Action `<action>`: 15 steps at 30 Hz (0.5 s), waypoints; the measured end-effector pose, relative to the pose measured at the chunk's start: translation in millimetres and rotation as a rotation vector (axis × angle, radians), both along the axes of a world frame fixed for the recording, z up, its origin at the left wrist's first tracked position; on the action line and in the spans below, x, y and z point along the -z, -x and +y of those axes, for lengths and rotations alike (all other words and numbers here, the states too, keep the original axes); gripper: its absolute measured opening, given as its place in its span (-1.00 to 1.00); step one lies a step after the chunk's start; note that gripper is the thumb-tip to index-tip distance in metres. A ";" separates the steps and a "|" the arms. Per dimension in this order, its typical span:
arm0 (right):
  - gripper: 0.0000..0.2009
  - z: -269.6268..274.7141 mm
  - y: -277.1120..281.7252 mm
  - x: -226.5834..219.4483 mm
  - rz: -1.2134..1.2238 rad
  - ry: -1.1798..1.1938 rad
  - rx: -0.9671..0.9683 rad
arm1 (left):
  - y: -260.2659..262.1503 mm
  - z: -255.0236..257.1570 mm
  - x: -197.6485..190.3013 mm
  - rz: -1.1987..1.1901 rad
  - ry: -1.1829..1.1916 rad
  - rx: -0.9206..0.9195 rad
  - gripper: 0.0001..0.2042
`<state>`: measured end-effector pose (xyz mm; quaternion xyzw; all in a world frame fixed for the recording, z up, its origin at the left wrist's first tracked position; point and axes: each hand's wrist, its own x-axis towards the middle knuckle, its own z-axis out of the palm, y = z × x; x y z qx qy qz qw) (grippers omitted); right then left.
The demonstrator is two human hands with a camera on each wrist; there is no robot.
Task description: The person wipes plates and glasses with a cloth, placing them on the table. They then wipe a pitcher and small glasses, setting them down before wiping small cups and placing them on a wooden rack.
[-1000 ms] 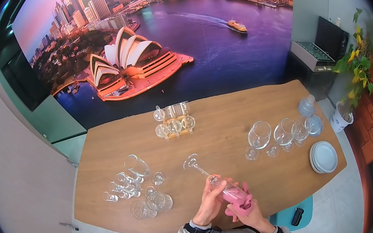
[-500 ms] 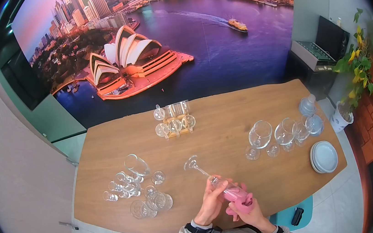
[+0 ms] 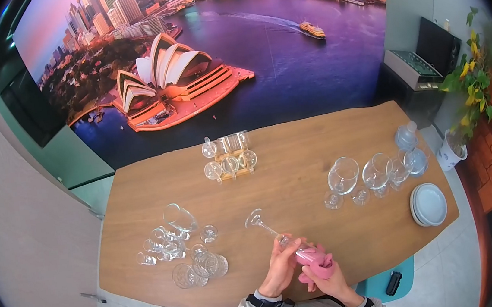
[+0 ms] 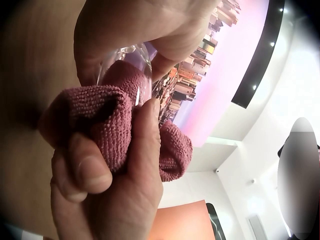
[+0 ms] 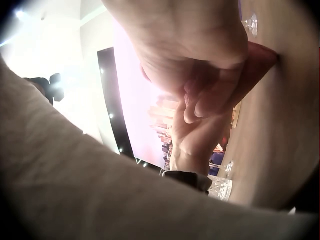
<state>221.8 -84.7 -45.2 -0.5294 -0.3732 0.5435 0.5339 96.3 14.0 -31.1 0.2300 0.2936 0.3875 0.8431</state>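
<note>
Tumblers [image 3: 211, 266] sit at left on the desk [image 3: 298, 184]; your left hand [image 3: 279, 271] grips the tilted glass [image 4: 143, 59] above it, your right hand [image 3: 332, 283] pinches the pink cloth [image 4: 107, 120] (partly inside the glass!), and plates [image 3: 429, 204] lie stacked far right.

Pink cloth [image 4: 114, 127], coarse weave, bunched; one end shows through the wall of a clear glass [image 4: 146, 64] just above it. Left hand [image 4: 142, 25] above the cloth, gripping the glass. Right hand [image 4: 127, 197] below, gripping the cloth between thumb and bent fingers. Upper right of cloth: city picture [image 4: 215, 80], pink sky, dark strip [image 4: 260, 55] beyond. Lower right of cloth: orange panel [image 4: 182, 222]. Left of cloth: brown surface [image 4: 30, 75], blurred.
</note>
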 end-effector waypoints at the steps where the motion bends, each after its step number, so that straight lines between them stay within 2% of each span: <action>1: -0.75 -0.2 0.6 -2.1 0.068 0.040 -0.001 | -0.2 0.0 -0.4 0.005 0.004 -0.002 -0.69; 2: -0.73 -0.2 0.8 -3.6 0.136 0.081 -0.003 | -0.3 0.0 -0.8 0.010 0.008 -0.005 -0.69; 6: -0.73 -0.4 -0.7 -1.6 0.102 0.068 -0.009 | -0.6 -0.3 1.3 0.018 0.014 -0.003 -0.69; 8: -0.74 -0.2 -2.3 6.5 -0.037 -0.009 -0.015 | -0.8 -0.3 1.5 0.019 0.017 0.001 -0.69; 12: -0.75 -2.0 -3.5 9.6 -0.066 -0.009 -0.023 | -1.6 -0.7 0.3 -0.003 0.017 0.002 -0.68; 15: -0.76 -1.1 -1.6 -3.6 0.074 0.050 0.005 | -1.4 -0.4 0.5 0.001 0.017 0.001 -0.69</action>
